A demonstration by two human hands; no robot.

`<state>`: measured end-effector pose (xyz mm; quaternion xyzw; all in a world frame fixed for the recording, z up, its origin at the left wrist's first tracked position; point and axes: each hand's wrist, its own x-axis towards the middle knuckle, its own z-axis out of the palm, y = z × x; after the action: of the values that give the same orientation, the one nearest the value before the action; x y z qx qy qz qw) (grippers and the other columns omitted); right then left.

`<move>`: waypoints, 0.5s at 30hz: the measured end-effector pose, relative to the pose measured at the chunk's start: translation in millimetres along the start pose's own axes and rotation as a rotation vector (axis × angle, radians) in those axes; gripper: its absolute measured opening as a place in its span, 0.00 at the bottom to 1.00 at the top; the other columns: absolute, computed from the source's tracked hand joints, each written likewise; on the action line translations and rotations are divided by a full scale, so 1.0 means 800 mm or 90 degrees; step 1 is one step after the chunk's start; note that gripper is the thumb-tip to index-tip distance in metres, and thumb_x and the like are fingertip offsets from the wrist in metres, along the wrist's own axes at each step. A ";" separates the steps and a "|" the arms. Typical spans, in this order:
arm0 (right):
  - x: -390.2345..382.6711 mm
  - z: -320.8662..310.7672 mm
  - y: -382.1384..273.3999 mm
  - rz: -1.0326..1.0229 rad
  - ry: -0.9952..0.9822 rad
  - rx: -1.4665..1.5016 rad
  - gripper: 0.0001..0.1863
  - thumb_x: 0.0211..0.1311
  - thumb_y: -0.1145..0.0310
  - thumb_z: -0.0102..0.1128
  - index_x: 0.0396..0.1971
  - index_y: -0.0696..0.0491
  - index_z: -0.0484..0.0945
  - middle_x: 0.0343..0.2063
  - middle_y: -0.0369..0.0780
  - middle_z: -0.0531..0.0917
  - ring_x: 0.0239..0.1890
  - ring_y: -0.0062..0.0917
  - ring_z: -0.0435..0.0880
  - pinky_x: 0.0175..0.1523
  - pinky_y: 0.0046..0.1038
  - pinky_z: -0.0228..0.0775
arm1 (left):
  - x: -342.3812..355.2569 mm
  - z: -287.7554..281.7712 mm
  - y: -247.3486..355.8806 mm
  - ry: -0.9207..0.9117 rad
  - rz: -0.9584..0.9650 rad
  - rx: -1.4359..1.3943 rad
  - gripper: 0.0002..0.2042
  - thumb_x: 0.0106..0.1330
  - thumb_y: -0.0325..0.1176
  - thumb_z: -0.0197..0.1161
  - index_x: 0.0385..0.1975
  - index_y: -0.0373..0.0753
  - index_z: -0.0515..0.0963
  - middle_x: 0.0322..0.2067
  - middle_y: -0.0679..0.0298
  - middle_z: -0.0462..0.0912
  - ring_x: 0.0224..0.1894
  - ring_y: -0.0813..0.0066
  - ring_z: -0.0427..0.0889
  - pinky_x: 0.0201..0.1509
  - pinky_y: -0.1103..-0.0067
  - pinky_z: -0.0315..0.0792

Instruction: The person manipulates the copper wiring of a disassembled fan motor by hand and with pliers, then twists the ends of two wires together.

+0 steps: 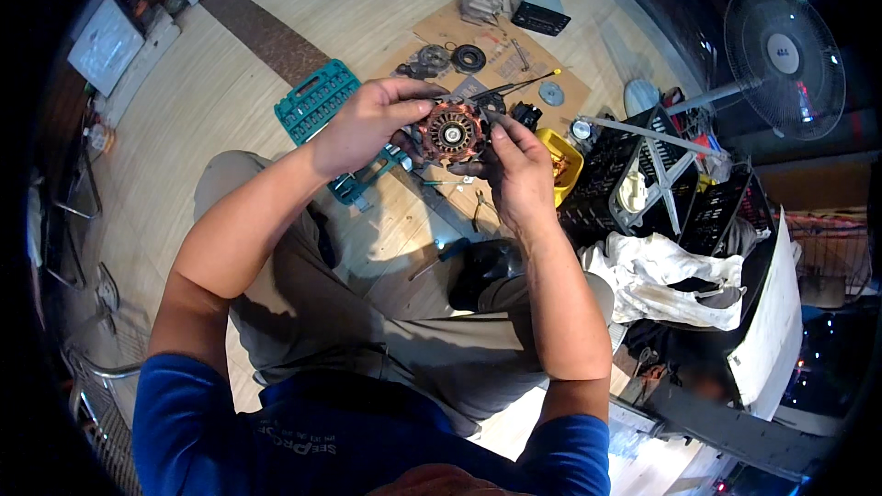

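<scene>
Between my two hands, held up above the floor, is an alternator (452,135) with its round face toward me. A ring of copper windings surrounds a finned disc with a bright metal hub at the centre. My left hand (378,118) grips its left side, thumb along the upper left edge and the other fingers partly hidden behind. On the opposite side, my right hand (519,161) closes round the rim with the thumb in front. Dark grime marks the fingers of both hands. The back of the alternator is hidden.
A flattened cardboard sheet (574,90) carries black pulleys (469,58) and loose parts. Left of it lies a teal socket set case (317,96). A yellow bin (571,163), black crates (602,207), a white cloth (675,266) and a standing fan (781,53) line the right. Pliers (479,209) lie near my shoe.
</scene>
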<state>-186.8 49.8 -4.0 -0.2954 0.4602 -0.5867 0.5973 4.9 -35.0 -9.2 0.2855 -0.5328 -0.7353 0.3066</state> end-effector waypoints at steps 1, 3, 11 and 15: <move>0.000 -0.001 0.000 0.000 0.000 -0.001 0.16 0.69 0.71 0.45 0.52 0.63 0.70 0.40 0.42 0.80 0.36 0.26 0.82 0.37 0.31 0.81 | 0.000 0.001 0.001 -0.006 -0.005 0.005 0.17 0.68 0.33 0.54 0.52 0.29 0.70 0.40 0.61 0.81 0.36 0.79 0.82 0.35 0.81 0.79; 0.001 -0.004 0.000 -0.009 -0.010 0.016 0.16 0.69 0.71 0.45 0.53 0.63 0.69 0.39 0.42 0.80 0.35 0.26 0.81 0.36 0.31 0.81 | -0.001 0.004 0.005 -0.008 -0.006 -0.013 0.16 0.68 0.32 0.53 0.51 0.29 0.71 0.39 0.61 0.81 0.34 0.79 0.81 0.33 0.82 0.79; 0.004 -0.009 0.002 -0.018 -0.012 0.028 0.17 0.70 0.67 0.45 0.52 0.62 0.70 0.39 0.42 0.80 0.34 0.26 0.81 0.34 0.31 0.80 | 0.001 0.002 0.000 -0.042 0.001 -0.079 0.17 0.67 0.33 0.54 0.51 0.28 0.69 0.39 0.58 0.81 0.33 0.76 0.83 0.29 0.79 0.82; 0.007 -0.008 0.005 -0.033 0.009 0.038 0.16 0.70 0.65 0.45 0.49 0.61 0.72 0.38 0.41 0.81 0.34 0.26 0.81 0.33 0.31 0.79 | 0.000 0.001 -0.003 -0.041 -0.003 -0.107 0.17 0.67 0.32 0.54 0.52 0.28 0.69 0.39 0.58 0.81 0.33 0.75 0.83 0.29 0.79 0.82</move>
<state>-191.5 46.1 -11.1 -0.2852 0.4390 -0.6177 0.5869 3.7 -34.1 -11.1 0.2364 -0.4783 -0.7869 0.3100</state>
